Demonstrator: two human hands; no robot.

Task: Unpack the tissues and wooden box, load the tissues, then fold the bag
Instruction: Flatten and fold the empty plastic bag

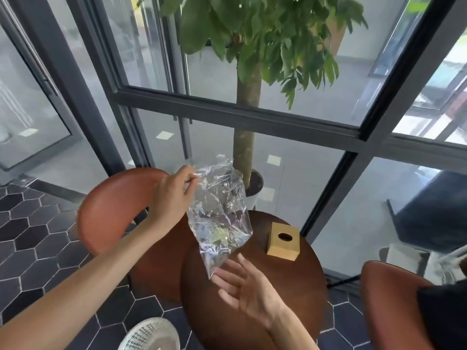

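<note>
A clear, crinkled plastic bag [219, 213] hangs in the air above the round dark wooden table [290, 286]. My left hand [174, 195] pinches its top edge and holds it up. My right hand [246, 286] is spread open, palm up, just under the bag's lower corner, close to touching it. A light wooden tissue box [283, 241] with an oval hole in its top stands on the far right part of the table, apart from both hands. I cannot make out any tissues.
A brown chair [113, 213] stands left of the table and another brown chair [394, 306] at the right. A potted tree [249, 137] stands behind the table by the glass wall. A white mesh basket [151, 335] sits on the tiled floor near me.
</note>
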